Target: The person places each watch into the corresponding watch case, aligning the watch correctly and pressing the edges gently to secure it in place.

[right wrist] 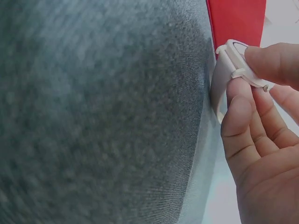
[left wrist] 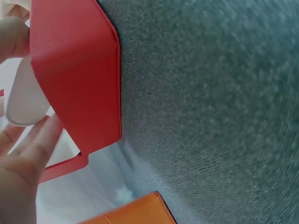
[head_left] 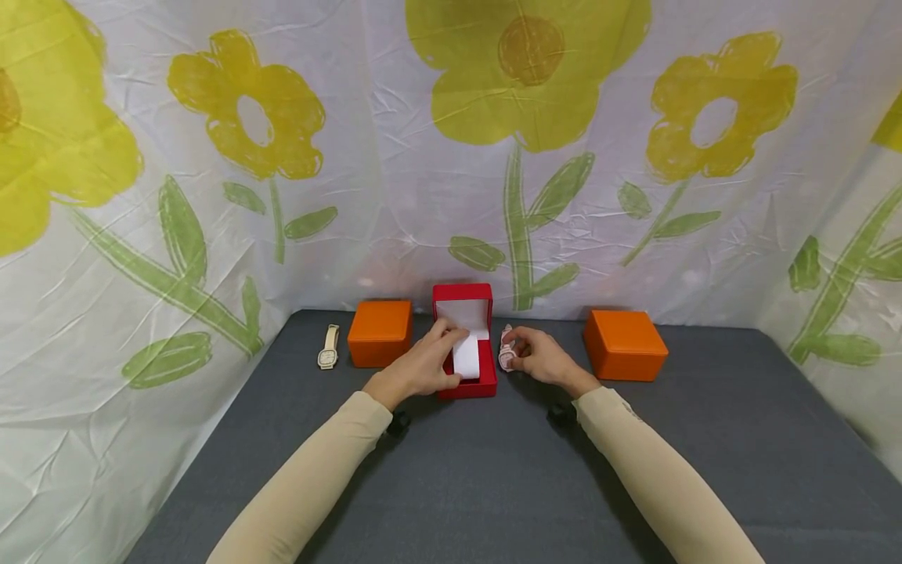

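An open red box stands mid-table with its lid up. A white cushion sits in it. My left hand reaches into the box from the left and pinches the cushion between thumb and fingers, beside the red box wall. Just right of the box, my right hand holds a pale pink-white watch upright. In the right wrist view the thumb and fingers pinch the watch by its case, close to the red box.
A closed orange box stands left of the red box, also seen as the orange box in the left wrist view. Another orange box stands to the right. A cream watch lies flat far left. Flowered sheets wall the grey table.
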Available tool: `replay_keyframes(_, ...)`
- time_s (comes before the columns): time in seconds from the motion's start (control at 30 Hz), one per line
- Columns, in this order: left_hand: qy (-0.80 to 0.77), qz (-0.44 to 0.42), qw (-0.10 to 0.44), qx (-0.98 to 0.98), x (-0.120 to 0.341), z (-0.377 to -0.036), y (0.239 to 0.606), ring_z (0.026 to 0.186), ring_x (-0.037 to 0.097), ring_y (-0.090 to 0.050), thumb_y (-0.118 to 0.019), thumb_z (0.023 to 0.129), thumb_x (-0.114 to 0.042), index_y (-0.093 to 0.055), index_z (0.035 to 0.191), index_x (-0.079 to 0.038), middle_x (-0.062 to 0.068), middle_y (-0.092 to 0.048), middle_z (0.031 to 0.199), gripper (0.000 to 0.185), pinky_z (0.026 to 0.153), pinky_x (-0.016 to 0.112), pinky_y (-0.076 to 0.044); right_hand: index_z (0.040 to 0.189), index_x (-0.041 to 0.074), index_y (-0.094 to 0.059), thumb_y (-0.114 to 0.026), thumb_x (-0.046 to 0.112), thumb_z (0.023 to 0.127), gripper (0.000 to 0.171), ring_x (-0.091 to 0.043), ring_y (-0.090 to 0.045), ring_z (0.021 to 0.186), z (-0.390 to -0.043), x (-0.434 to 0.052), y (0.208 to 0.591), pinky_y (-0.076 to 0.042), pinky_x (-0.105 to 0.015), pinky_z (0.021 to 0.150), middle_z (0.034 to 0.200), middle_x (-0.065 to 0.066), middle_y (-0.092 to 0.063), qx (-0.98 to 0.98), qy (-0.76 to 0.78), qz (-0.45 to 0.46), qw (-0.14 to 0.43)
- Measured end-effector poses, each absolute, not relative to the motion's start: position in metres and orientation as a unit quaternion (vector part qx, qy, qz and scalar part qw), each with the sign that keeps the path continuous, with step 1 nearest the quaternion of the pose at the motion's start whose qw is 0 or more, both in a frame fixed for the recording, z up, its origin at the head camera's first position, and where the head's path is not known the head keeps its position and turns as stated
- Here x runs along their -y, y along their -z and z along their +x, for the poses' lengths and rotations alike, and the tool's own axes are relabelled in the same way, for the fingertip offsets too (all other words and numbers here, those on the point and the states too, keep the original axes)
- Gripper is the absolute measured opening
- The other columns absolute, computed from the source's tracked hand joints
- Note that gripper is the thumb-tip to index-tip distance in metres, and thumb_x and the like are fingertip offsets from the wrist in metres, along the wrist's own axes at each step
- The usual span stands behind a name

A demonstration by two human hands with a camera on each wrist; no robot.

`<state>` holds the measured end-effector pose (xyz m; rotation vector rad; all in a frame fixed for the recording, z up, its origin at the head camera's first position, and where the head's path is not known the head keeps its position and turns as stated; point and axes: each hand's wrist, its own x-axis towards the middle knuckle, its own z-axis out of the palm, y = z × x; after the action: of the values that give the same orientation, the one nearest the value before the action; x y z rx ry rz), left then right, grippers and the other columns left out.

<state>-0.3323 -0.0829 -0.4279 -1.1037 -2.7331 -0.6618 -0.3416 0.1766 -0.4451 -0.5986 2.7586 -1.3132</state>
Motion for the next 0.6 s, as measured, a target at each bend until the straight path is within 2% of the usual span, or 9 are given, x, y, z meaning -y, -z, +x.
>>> replay_keyframes(0.17, 0.246, -0.377, 0.099, 0.888, 0.084, -0.331, 0.430, 0.109, 0.017, -0.044, -0.079, 0.073, -0.021, -0.050, 0.132, -0.009, 0.007, -0.040, 0.127, 0.067, 0.095, 0.030, -0.046, 0.110, 0.002, -0.062, -0.073, -0.001, 0.079, 0.033, -0.018, -0.053, 0.065, -0.338, -0.177, 0.443, -0.046, -0.027, 0.056, 0.081, -0.007, -0.058, -0.880, 0.435, -0.191, 0.002)
replay_keyframes(0.4, 0.303, -0.362, 0.104, 0.875, 0.083, -0.329, 0.435, 0.109, 0.017, -0.044, -0.079, 0.072, -0.014, -0.048, 0.130, -0.007, 0.008, -0.038, 0.128, 0.067, 0.088, 0.028, -0.050, 0.110, 0.003, -0.062, -0.071, 0.000, 0.081, 0.030, -0.019, -0.055, 0.069, -0.334, -0.177, 0.445, -0.049, -0.028, 0.060, 0.084, -0.008, -0.059, -0.873, 0.446, -0.198, -0.010)
replay_keyframes(0.6, 0.395, -0.336, 0.083, 0.851, 0.081, -0.329, 0.438, 0.094, 0.018, -0.054, -0.078, 0.071, -0.005, -0.046, 0.129, -0.003, 0.011, -0.037, 0.129, 0.066, 0.079, 0.023, -0.053, 0.110, 0.003, -0.063, -0.071, 0.000, 0.081, 0.030, -0.021, -0.056, 0.069, -0.330, -0.176, 0.445, -0.050, -0.027, 0.060, 0.084, -0.010, -0.060, -0.864, 0.463, -0.196, -0.025)
